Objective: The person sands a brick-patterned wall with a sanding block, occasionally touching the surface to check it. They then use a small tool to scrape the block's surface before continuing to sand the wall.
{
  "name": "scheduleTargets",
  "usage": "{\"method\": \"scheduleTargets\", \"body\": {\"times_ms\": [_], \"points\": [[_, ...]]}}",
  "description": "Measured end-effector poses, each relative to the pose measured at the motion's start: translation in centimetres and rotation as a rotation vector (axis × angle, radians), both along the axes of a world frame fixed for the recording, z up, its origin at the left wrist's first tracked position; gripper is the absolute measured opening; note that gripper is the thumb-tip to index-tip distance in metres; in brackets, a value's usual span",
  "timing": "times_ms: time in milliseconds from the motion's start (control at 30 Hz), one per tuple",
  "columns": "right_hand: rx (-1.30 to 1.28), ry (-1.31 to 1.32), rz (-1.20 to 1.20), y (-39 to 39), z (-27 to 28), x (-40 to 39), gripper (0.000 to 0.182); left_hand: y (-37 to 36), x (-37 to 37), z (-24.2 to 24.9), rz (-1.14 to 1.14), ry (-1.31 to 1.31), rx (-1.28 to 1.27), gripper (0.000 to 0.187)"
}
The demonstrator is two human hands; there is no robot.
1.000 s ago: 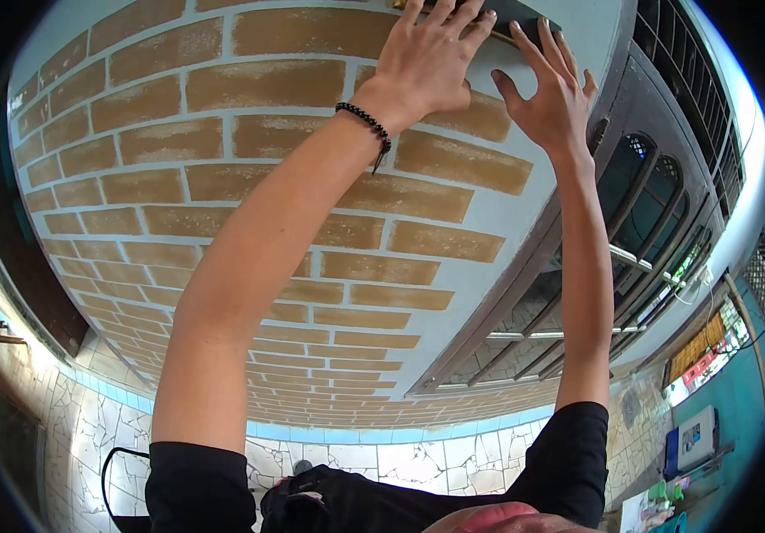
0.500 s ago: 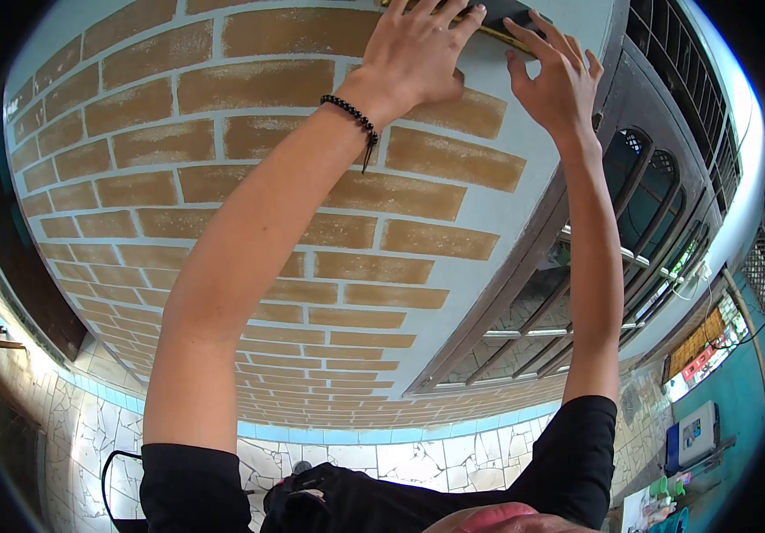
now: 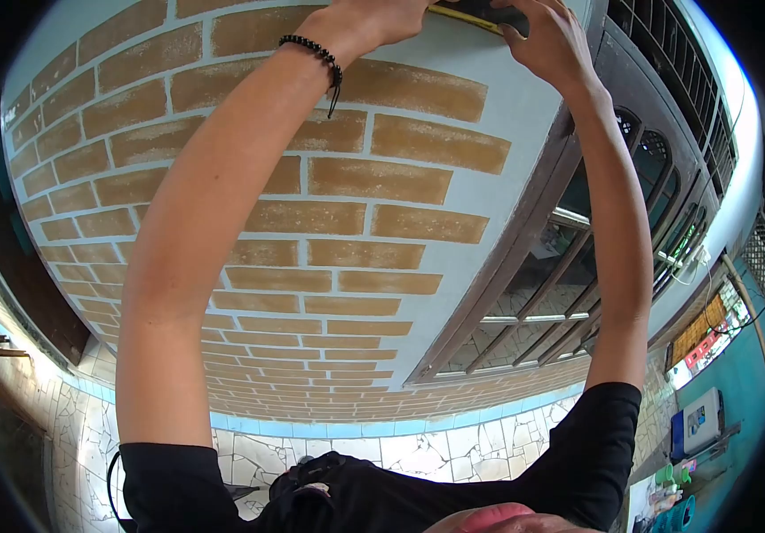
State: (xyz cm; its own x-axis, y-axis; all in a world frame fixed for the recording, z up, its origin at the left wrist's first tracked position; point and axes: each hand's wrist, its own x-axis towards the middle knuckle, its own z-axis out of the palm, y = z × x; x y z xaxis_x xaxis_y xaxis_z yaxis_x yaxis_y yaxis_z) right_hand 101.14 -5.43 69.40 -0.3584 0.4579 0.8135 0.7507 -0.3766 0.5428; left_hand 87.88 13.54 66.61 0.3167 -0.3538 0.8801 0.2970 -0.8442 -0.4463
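Observation:
At the top edge of the head view is a dark flat panel with a gold edge, like a picture frame, mostly cut off. It lies against the painted wall. My left hand is at the panel's left end, its fingers mostly out of view, with a black bead bracelet on the wrist. My right hand grips the right end, thumb by the lower gold edge and fingers bent over the front.
A wall with brown brick shapes and pale joints fills the middle. To the right is a brown barred window. Pale cracked-pattern tiles cover the floor below. A white and blue box stands at the far right.
Both arms have reached higher, and the left hand has moved up and left, so its fingers leave the view. The gold-edged panel sits a little higher in the picture.

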Motion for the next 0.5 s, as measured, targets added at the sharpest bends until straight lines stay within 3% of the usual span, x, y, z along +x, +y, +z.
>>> {"method": "scheduleTargets", "body": {"times_ms": [333, 500], "points": [[-0.032, 0.032, 0.135, 0.3, 0.6, 1.1, 0.034, 1.1, 0.1, 2.0, -0.252, 0.026, -0.073, 0.027], [-0.021, 0.069, 0.16, 1.4, 0.9, 2.4, 0.031, 1.4, 0.7, 2.2, -0.176, 0.058, -0.04, 0.024]]}}
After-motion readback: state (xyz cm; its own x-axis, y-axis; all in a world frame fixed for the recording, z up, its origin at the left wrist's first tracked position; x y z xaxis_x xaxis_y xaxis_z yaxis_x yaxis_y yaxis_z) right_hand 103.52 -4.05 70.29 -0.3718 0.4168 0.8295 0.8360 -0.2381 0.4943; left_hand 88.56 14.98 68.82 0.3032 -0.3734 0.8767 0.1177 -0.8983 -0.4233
